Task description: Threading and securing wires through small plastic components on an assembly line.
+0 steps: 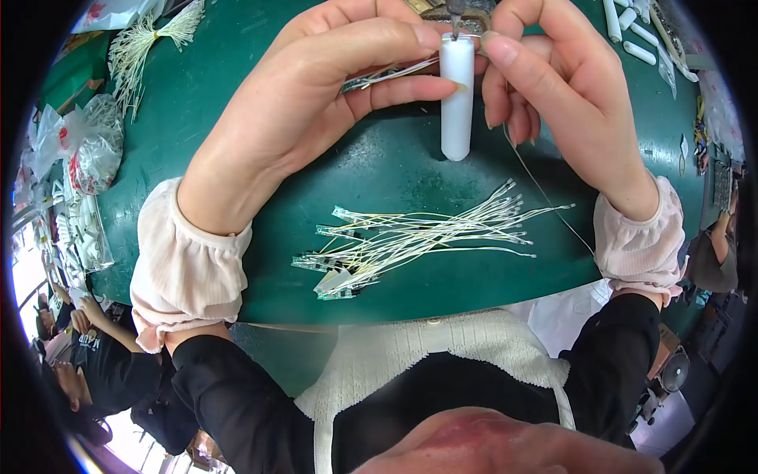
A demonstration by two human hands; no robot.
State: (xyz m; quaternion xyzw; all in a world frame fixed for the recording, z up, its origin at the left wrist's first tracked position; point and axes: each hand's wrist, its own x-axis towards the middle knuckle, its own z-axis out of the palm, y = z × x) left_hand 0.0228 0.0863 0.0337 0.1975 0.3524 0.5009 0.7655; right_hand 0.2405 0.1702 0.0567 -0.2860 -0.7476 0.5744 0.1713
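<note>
A white cylindrical battery cell (456, 103) stands upright in the picture, its top end between my two hands. My left hand (316, 87) is closed on it, thumb near the top and a finger against its side. Pale wires with a small circuit board (367, 81) also lie between those fingers. My right hand (560, 87) is pinched at the cell's top end, and a thin silvery wire (539, 183) trails from it toward the table's near edge. A pointed metal tip, like a soldering iron's (455, 25), meets the cell's top from above.
On the green table (276, 182) lies a bunch of wired circuit boards (418, 237) below my hands. A tied wire bundle (158, 39) is at the far left, beside plastic bags (91, 150). More white cells (638, 52) lie at the far right. Other people sit beyond both sides.
</note>
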